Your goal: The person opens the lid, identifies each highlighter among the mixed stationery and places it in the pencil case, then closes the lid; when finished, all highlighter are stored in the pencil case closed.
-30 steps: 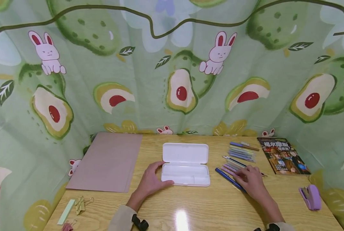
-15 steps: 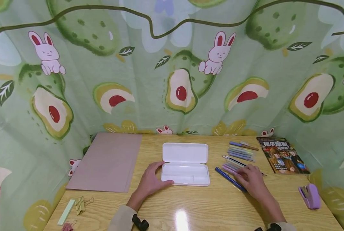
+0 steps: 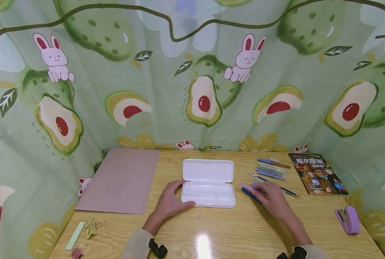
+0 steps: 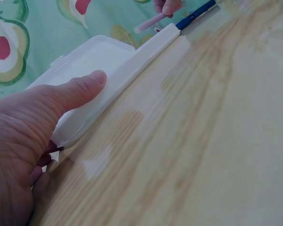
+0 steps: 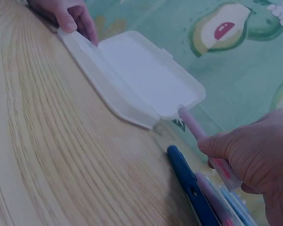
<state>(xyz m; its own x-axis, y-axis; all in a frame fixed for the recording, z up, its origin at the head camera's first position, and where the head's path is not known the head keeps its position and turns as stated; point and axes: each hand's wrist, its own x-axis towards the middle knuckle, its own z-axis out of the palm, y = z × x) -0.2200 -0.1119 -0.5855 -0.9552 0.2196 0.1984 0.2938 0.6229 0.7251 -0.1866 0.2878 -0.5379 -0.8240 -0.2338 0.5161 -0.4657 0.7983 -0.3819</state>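
A white pencil case (image 3: 208, 199) lies with its lid raised, its compartments bare. My left hand (image 3: 171, 202) grips its left end, thumb on the front rim and fingers round the side. To the right, my right hand (image 3: 273, 199) pinches a pink pen (image 5: 192, 123) between thumb and fingers, lifted over the other pens and pointing toward the case. Below that hand lies a dark blue pen (image 5: 186, 176) with a clip, beside another pink pen (image 5: 212, 195). A dark pencil (image 3: 289, 191) shows partly behind the right hand.
Several pastel pens (image 3: 270, 172) lie in a row behind the right hand, near a comic-covered book (image 3: 318, 174). A purple stapler (image 3: 348, 220) stands at right. At left are grey-pink folders (image 3: 118, 180), a gold binder clip (image 3: 91, 229), a pink clip (image 3: 77, 252) and a green strip (image 3: 75, 235).
My right hand has picked up the pink pen and moved slightly left and up with it, uncovering more of the dark pencil. The left hand has stayed on the pencil case.
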